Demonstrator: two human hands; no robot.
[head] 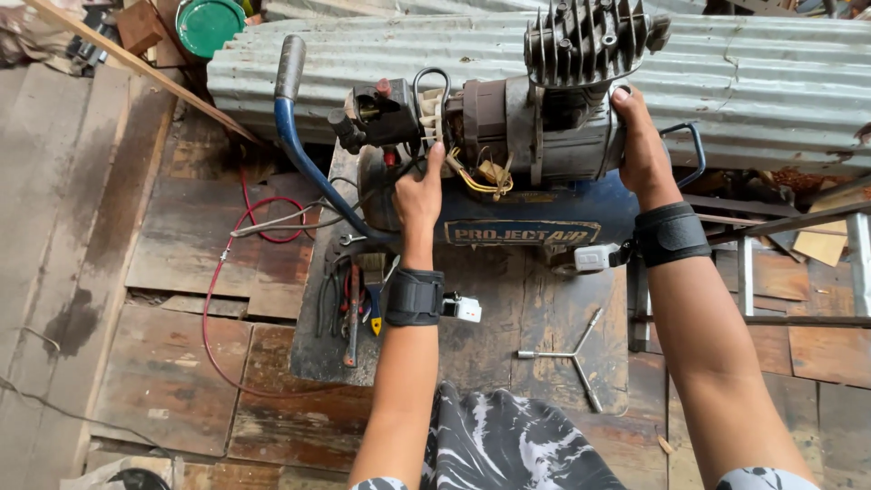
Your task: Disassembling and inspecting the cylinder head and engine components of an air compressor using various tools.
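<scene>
Head view: the left hand (pixel 419 195) grips the wiring end of the grey compressor motor (pixel 544 118) atop the blue tank (pixel 526 218), while the right hand (pixel 641 145) clasps its far end below the finned cylinder head (pixel 585 41). Pliers (pixel 352 304) and a three-way wrench (pixel 572 354) lie on the wooden floor (pixel 181 363).

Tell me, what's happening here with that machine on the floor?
A person is bent over a small air compressor with a blue tank, standing on a worn wooden floor. Their left hand reaches into the wiring at the motor's end, and their right hand is pressed against the other side of the grey motor housing. Both wrists wear black straps. Pliers and other hand tools lie beside the tank, and a three-way wrench lies in front of it.
</scene>
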